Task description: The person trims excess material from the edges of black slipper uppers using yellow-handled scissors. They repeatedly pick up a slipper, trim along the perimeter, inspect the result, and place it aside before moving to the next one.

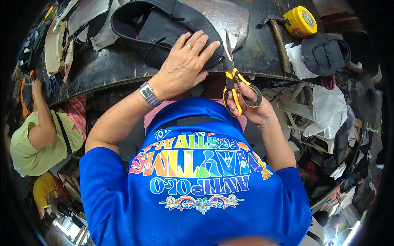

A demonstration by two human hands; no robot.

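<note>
Along the left end of the dark workbench (102, 69) lie loose pieces of cut leather and fabric (61, 37), crowding that edge. Further left and lower, beyond the bench, another person in a pale green shirt (37, 139) bends over separate work with one arm raised.

Near the middle of the bench, close to its front edge, lies a black leather shoe upper (164, 28). Its long axis runs from the far left toward the near right, and its open mouth faces up, showing only a dark lining inside. The left hand (184, 65) lies flat on the near right end of the upper, fingers spread and pressing down, with a ring on one finger and a metal watch (148, 94) at the wrist.

Just right of that hand, at the front edge, the right hand (248, 106) grips yellow-handled scissors (234, 78), fingers curled through the loops. The blades point up and away from the person, nearly closed, their tips beside the left fingertips at the rim of the upper. A bare patch of worn benchtop lies behind the blades.

Toward the right end a hammer (279, 39) lies with its handle running toward the front edge, beside a yellow tape measure (301, 21). A second dark shoe upper (326, 53) rests at the right corner on a white cloth (297, 61).
</note>
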